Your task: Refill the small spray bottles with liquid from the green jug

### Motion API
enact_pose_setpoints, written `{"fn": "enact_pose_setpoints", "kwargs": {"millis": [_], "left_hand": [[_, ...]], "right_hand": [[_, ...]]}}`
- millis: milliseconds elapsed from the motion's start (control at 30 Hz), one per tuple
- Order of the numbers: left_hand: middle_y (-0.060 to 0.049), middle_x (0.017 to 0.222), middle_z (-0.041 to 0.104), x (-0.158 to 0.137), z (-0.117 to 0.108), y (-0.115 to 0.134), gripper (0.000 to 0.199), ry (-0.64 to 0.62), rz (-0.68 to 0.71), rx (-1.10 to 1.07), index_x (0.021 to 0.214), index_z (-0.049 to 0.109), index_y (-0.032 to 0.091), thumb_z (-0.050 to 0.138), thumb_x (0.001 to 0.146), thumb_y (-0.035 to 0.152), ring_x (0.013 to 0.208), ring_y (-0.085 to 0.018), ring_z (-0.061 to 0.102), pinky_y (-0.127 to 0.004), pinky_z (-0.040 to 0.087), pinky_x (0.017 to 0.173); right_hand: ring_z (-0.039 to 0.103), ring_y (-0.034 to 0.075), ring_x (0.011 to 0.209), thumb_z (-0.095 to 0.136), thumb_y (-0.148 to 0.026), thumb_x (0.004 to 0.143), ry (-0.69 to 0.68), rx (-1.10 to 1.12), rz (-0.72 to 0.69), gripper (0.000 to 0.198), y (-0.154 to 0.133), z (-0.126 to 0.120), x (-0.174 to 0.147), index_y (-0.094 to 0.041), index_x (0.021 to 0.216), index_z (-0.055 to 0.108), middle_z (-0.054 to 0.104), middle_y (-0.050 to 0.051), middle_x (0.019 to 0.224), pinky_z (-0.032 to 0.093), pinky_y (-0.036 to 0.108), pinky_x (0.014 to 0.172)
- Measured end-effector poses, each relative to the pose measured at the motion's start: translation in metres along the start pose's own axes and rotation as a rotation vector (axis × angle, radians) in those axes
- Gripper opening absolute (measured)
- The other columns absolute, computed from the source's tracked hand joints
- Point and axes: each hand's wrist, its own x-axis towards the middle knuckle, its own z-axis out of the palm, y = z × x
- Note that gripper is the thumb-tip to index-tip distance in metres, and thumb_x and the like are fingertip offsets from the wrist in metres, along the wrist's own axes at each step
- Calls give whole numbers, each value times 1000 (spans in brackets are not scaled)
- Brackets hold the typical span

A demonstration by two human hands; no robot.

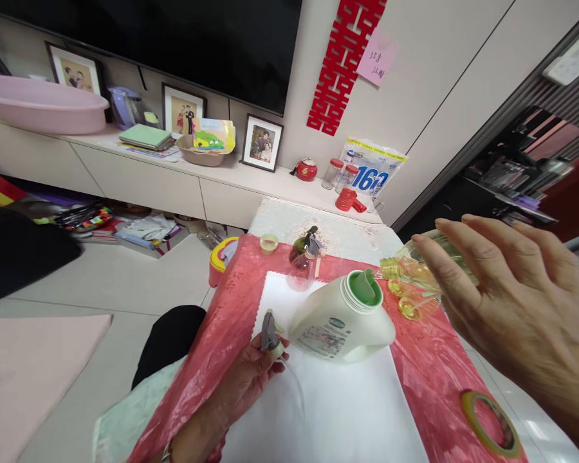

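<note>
Closed fingers of my left hand [251,379] grip a grey spray trigger [269,333], its thin clear tube hanging down over the white sheet. My right hand [506,289] is wrapped over a clear bottle [410,271], which lies tilted with its yellowish open neck pointing left. That neck is close to the green spout [364,287] of a large white jug [332,328]; whether they touch I cannot tell. The jug stands uncapped between my hands. Behind it is a small bottle with dark contents [302,260] and a black and grey spray head.
A red plastic cover [415,379] lies over the table under a white sheet [289,424]. A tape roll [491,424] is at the right edge, a small pale cap [269,243] at the back left. Yellow rings [409,308] sit behind the jug. A cabinet [149,173] runs along the wall.
</note>
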Motion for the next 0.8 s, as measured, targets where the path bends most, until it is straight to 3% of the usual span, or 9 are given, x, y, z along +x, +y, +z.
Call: {"fn": "enact_pose_setpoints", "kwargs": {"millis": [600,700,800], "left_hand": [[-5,104,76,0,-1,1,39,-52,6,-12,101,77,23,96,68,34,86,-16,69,-26,52,75],[-5,105,75,2,-5,-2,37,-66,21,-8,102,76,22,94,71,34,87,-16,69,-27,52,75],[-6,107,75,2,-5,-3,36,-76,36,-13,103,76,21,93,73,31,87,-16,69,-27,53,75]], "right_hand": [[56,41,122,44,-3,107,26,-81,-87,28,-12,1,9,-10,133,49,52,20,138,50,60,97],[55,40,123,40,-9,108,12,-73,-50,28,-17,3,5,-11,134,49,52,19,137,50,57,96],[55,40,122,34,-23,109,-45,37,77,33,-17,4,-8,-12,135,52,53,17,137,51,55,93]]}}
